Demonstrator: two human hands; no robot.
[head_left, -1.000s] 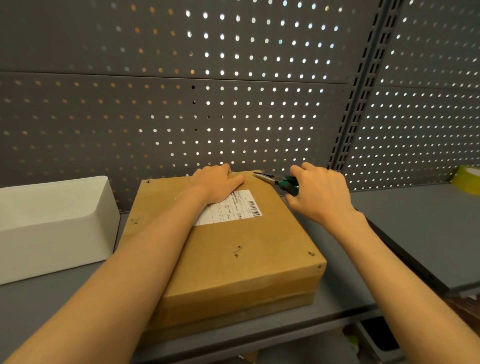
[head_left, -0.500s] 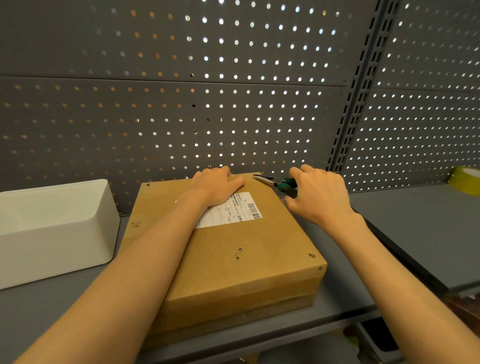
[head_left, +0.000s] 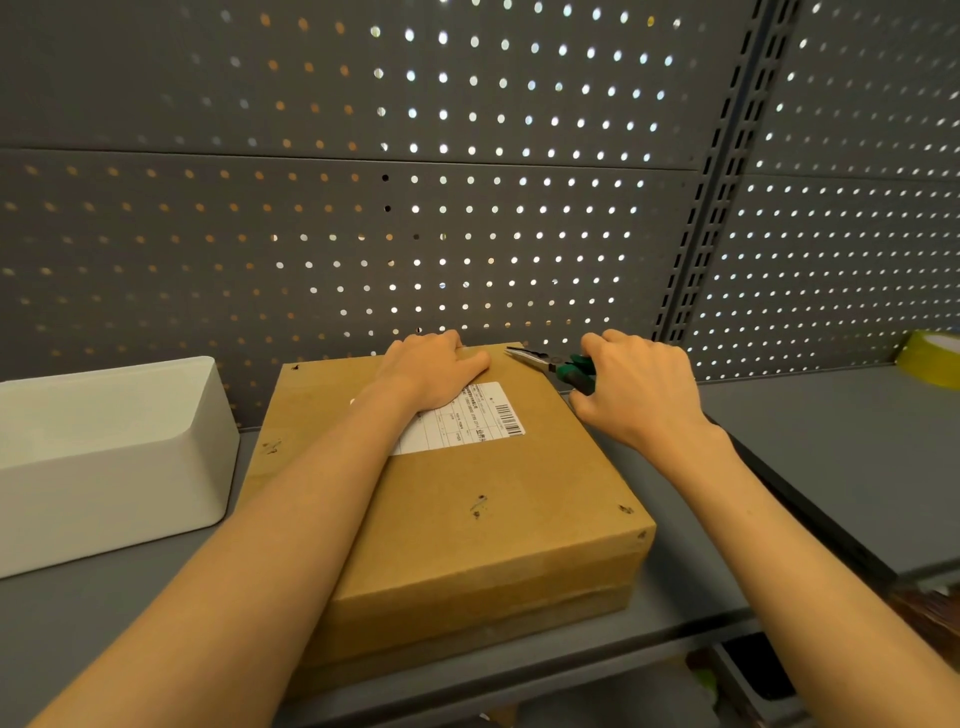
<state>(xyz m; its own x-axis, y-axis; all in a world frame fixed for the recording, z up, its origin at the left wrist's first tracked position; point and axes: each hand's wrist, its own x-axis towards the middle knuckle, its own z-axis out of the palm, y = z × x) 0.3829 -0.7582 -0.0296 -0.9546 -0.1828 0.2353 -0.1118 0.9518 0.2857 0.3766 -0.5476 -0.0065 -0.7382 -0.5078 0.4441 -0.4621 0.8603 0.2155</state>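
A flat brown cardboard box (head_left: 467, 499) with a white shipping label (head_left: 467, 423) lies on a grey shelf (head_left: 675, 488). My left hand (head_left: 434, 371) rests on the box's far edge, partly covering the label, its fingers bent over that edge. My right hand (head_left: 636, 389) grips the green handles of a pair of long-nose pliers (head_left: 558, 366). The pliers' metal jaws point left at the box's far right corner; whether they touch the box I cannot tell.
A white plastic bin (head_left: 109, 452) stands on the shelf left of the box. A grey perforated back panel (head_left: 415, 234) rises behind. A second shelf (head_left: 857, 457) lies to the right, with a yellow tape roll (head_left: 932, 358) at its far end.
Hardly anything has moved; both hands and the pliers stay where they were at the box's far edge.
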